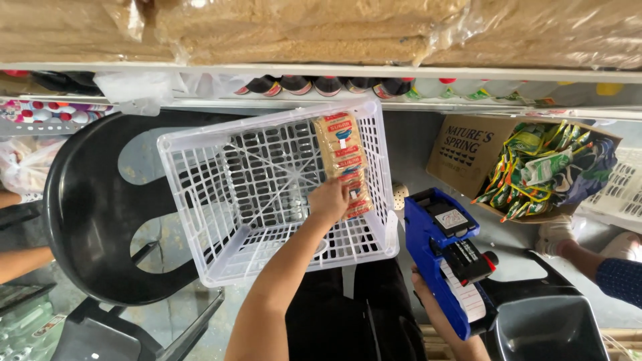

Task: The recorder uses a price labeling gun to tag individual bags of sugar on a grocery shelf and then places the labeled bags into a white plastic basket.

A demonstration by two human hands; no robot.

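1. Shelf: a white shelf runs across the top of the view. Large clear-wrapped brown bundles lie on it; a row of dark bottles with red caps stands on the level beneath it.
2. Black plastic chair: it stands at left and carries the basket on its seat.
3. White plastic basket: an open lattice crate, tilted toward the camera. It holds a single row of packets along its right wall; the remaining floor of the basket is bare.
4. Cardboard box: it sits at right on the floor, open at the top, filled with green and yellow sachets.
5. Blue price-label gun: it is positioned just right of the basket, with a white label strip at its lower end. The right hand is clamped on its grip; fingers are mostly hidden.
6. Row of packets: tan packs with red labels, stacked edge to edge inside the basket.
7. Left hand: it is inside the basket, fingers curled onto the near end of the packet row.
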